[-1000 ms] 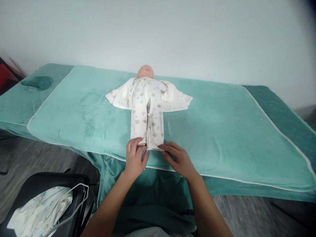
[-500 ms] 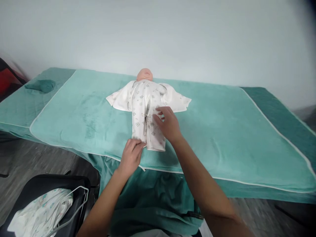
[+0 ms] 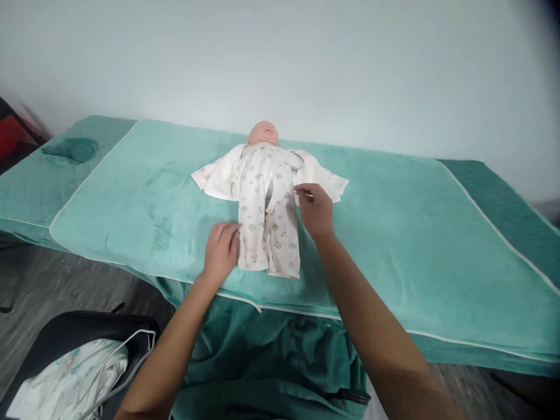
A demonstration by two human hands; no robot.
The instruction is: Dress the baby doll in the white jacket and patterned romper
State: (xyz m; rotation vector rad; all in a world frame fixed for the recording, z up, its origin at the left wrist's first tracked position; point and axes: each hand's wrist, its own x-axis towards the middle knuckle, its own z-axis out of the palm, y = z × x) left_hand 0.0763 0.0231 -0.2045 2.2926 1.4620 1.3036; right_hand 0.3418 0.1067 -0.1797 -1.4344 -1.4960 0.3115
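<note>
A baby doll (image 3: pixel 263 133) lies on its back on the green padded table, head toward the wall. White printed baby trousers (image 3: pixel 252 224) are spread flat over its body, the two legs pointing toward me. Under them a white baby top (image 3: pixel 225 175) shows, its sleeves spread out to both sides. My left hand (image 3: pixel 221 251) rests beside the left trouser leg, fingers loosely curved and apart, fingertips at the cloth's edge. On the other side, my right hand (image 3: pixel 317 211) has thumb and fingers pinched at the right edge of the trousers. The doll's limbs are hidden.
A green sheet with white piping (image 3: pixel 402 233) covers the table, which has a face hole (image 3: pixel 72 150) at the left end. Below left, a black chair (image 3: pixel 65 326) holds printed white cloth (image 3: pixel 72 379) and a white hanger (image 3: pixel 140 332). A pale wall stands behind.
My left hand has let go of the left trouser leg's hem and moved up and outward along its side. My right hand has shifted from above the right leg to the trousers' right edge.
</note>
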